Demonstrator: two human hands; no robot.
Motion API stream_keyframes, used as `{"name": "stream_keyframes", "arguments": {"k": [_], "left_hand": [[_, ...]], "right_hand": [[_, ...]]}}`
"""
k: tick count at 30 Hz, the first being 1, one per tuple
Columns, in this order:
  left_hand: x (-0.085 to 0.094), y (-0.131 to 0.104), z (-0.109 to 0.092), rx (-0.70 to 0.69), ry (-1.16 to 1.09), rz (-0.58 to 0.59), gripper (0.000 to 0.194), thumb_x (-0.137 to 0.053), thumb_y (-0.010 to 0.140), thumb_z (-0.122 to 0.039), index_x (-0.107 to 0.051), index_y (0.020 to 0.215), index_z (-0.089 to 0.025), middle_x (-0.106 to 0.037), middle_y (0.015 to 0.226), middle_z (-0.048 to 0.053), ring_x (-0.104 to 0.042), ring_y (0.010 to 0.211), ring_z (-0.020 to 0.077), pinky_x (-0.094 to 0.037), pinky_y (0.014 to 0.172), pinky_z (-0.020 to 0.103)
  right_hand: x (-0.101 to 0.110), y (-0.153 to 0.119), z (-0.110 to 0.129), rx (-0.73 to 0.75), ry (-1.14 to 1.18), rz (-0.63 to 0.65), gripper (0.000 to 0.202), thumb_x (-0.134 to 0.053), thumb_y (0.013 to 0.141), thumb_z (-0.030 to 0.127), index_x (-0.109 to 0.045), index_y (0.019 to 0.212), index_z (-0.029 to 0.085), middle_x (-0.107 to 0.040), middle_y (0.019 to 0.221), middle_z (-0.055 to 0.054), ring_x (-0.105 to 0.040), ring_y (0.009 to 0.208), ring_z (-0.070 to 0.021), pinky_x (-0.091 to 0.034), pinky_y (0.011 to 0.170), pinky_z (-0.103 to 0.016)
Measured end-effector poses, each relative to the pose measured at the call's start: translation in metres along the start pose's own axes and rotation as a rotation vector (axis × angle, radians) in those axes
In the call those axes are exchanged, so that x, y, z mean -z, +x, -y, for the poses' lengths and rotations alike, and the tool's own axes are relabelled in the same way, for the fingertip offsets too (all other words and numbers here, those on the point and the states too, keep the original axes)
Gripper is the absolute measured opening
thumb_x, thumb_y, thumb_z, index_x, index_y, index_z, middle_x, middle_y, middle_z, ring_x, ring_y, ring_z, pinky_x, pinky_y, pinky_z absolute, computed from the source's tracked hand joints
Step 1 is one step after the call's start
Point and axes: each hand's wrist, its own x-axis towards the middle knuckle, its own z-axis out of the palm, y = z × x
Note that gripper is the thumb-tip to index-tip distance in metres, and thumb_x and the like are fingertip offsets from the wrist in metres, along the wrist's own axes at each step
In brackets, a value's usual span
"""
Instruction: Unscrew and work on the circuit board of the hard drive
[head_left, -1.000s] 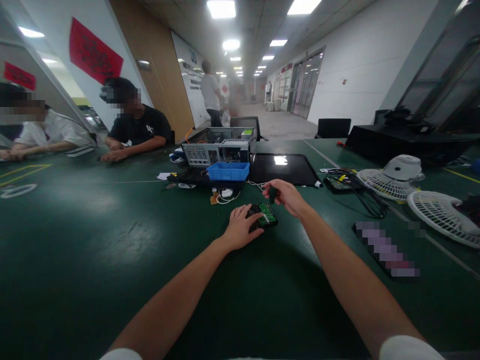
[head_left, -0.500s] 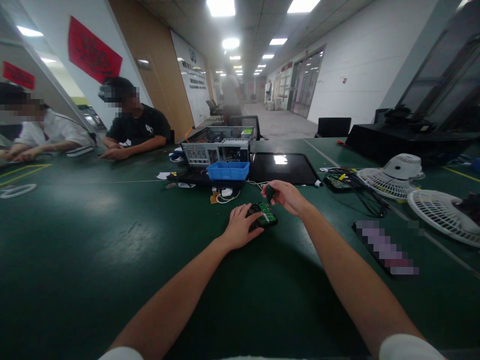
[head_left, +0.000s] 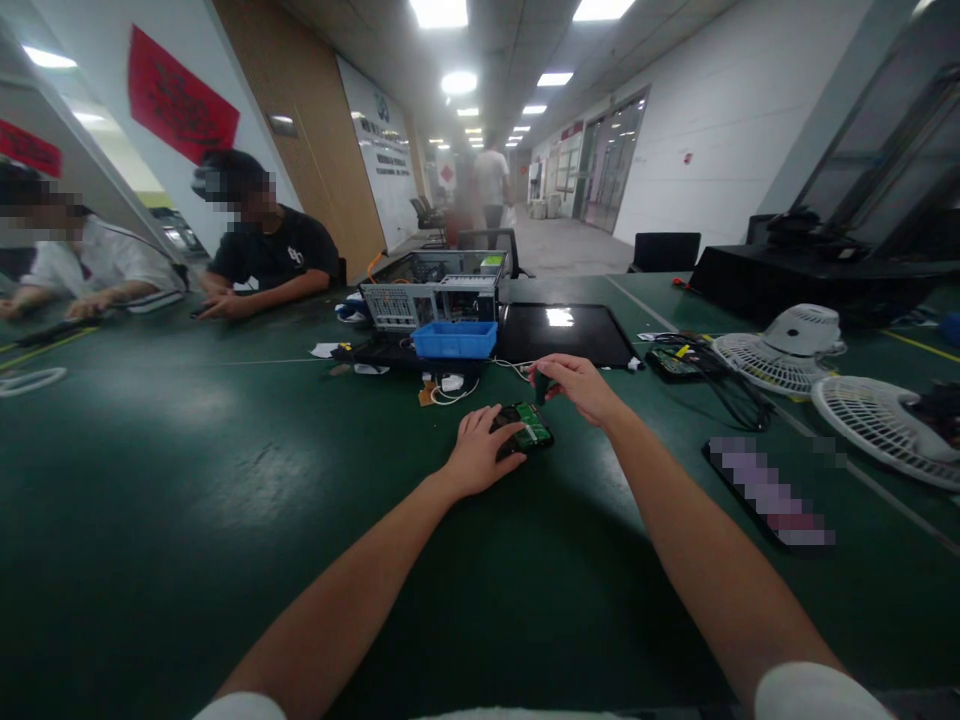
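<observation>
On the green tabletop lies what looks like a black hard drive (head_left: 534,428) with a green circuit board facing up. My left hand (head_left: 480,450) rests over its left part, fingers along the far side and thumb on the near side, gripping it against the table. My right hand (head_left: 574,385) is closed around the dark handle of a screwdriver (head_left: 541,387), held upright above the drive's far right corner. The screwdriver's tip is too small to make out, so I cannot tell whether it touches the drive.
Beyond my hands stand a blue tray (head_left: 455,341), an open computer case (head_left: 427,295) and a flat black screen (head_left: 566,335). White fan parts (head_left: 795,350), cables (head_left: 739,385) and a phone (head_left: 765,490) lie to the right. Two people (head_left: 270,250) sit at the far left.
My right hand and the screwdriver have shifted very slightly; the left hand stays on the hard drive. In the background a walking person has become clearer.
</observation>
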Motion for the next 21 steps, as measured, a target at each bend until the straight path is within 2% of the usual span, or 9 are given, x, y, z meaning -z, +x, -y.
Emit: {"name": "stream_keyframes", "arguments": {"k": [5,9,12,15,21], "left_hand": [[0.0013,-0.0005,0.0004,0.003,-0.017,0.013,0.056,-0.066,0.090,-0.055,-0.054,0.142,-0.039,-0.031,0.160,0.006,-0.029,0.145,0.0377,-0.027,0.115,0.060],[0.0015,-0.0005,0.0001,0.005,-0.015,0.013,0.056,-0.066,0.090,-0.056,-0.055,0.141,-0.039,-0.031,0.160,0.006,-0.029,0.145,0.0383,-0.026,0.115,0.060],[0.0016,-0.0004,-0.0004,0.005,-0.014,0.016,0.056,-0.066,0.090,-0.056,-0.054,0.142,-0.038,-0.031,0.160,0.007,-0.029,0.145,0.0385,-0.027,0.115,0.061],[0.0020,-0.0002,-0.0007,0.007,-0.017,0.021,0.056,-0.067,0.089,-0.055,-0.055,0.141,-0.038,-0.031,0.160,0.007,-0.028,0.145,0.0387,-0.027,0.115,0.061],[0.0032,-0.0002,-0.0009,0.006,-0.032,0.013,0.055,-0.067,0.089,-0.054,-0.056,0.140,-0.038,-0.032,0.160,0.006,-0.029,0.145,0.0381,-0.027,0.115,0.060]], "right_hand": [[0.0001,0.0009,0.0013,0.032,-0.090,-0.008,0.021,-0.065,0.086,0.038,-0.074,0.087,0.019,-0.073,0.093,-0.005,-0.061,0.081,-0.0164,-0.044,0.062,-0.025],[-0.0006,0.0007,0.0014,-0.034,-0.074,-0.002,0.021,-0.065,0.085,0.039,-0.069,0.083,0.018,-0.072,0.088,-0.004,-0.051,0.061,-0.0106,-0.034,0.051,-0.024],[-0.0015,0.0001,0.0009,-0.085,-0.025,0.002,0.021,-0.065,0.084,0.039,-0.063,0.081,0.019,-0.074,0.088,-0.005,-0.046,0.054,-0.0093,-0.029,0.047,-0.024],[-0.0019,-0.0006,0.0015,-0.104,0.010,0.011,0.020,-0.065,0.084,0.040,-0.062,0.084,0.019,-0.075,0.088,-0.006,-0.046,0.052,-0.0095,-0.029,0.046,-0.023],[-0.0018,-0.0028,0.0055,-0.134,0.027,0.088,0.028,-0.061,0.087,0.040,-0.073,0.098,0.017,-0.071,0.083,-0.006,-0.046,0.051,-0.0091,-0.027,0.043,-0.023]]}}
